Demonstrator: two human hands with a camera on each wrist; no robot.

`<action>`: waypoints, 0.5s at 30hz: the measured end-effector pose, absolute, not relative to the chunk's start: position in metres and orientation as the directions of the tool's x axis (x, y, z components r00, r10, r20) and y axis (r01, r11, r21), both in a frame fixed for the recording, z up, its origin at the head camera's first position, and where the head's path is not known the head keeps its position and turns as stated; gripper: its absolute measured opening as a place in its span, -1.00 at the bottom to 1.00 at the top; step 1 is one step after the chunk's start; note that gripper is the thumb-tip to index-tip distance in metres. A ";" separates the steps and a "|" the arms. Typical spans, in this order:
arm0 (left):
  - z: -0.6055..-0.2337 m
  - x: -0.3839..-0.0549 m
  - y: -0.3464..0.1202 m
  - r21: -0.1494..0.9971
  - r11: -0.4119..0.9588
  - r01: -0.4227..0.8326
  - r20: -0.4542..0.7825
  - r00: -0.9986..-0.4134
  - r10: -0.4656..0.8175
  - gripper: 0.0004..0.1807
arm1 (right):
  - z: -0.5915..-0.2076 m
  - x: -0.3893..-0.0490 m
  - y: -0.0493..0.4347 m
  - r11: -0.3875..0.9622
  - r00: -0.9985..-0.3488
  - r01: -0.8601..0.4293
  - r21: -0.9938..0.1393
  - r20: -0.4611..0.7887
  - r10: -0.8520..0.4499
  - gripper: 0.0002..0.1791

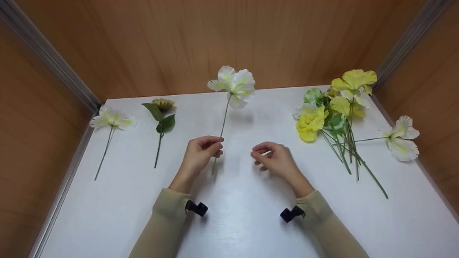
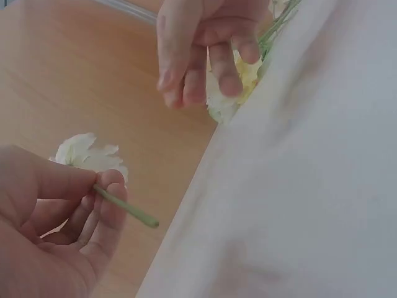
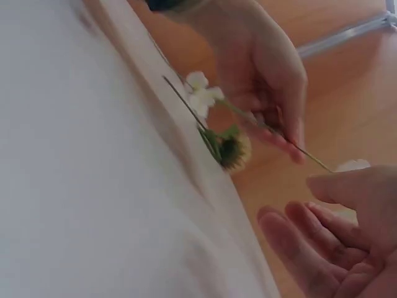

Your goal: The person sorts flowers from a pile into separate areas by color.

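Note:
My left hand (image 1: 200,154) pinches the thin green stem of a white flower (image 1: 237,84) between thumb and fingers, over the middle of the table. The bloom tilts up toward the back wall, and the stem's lower end (image 2: 133,210) sticks out below the fingers in the left wrist view. Its petals are white with yellow-green streaks. To the right of the stem, my right hand (image 1: 276,159) hovers with loosely bent fingers, apart from the flower and holding nothing. In the right wrist view, the left hand (image 3: 267,81) and the stem appear beyond the right fingers (image 3: 298,248).
On the left of the white table (image 1: 236,222) lie another white flower (image 1: 112,120) and a sunflower (image 1: 164,104) with dark green leaves. A pile of yellow, white and green flowers (image 1: 310,123) lies at the right, with one white flower (image 1: 403,143) pointing outward. Wooden panels (image 1: 229,39) enclose the table.

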State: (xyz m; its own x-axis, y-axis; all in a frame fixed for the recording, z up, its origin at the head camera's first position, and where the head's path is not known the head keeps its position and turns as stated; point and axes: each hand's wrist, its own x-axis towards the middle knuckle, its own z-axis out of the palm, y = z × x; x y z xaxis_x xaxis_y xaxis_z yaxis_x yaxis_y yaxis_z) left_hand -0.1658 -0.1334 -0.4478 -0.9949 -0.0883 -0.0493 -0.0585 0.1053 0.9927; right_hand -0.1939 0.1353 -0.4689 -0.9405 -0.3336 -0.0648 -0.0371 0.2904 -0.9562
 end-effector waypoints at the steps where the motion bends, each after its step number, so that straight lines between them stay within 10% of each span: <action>1: -0.447 -0.167 -0.137 0.992 0.105 -0.070 -0.059 -0.993 -0.103 -0.80 | -0.467 -0.201 0.148 0.320 -0.957 -0.051 -0.946 -0.045 -0.286 -0.73; 15: -0.423 -0.171 -0.229 0.958 0.248 -0.142 -0.032 -0.915 -0.402 -0.80 | -0.483 -0.248 0.341 0.650 -0.929 0.226 -0.725 0.039 0.367 -0.56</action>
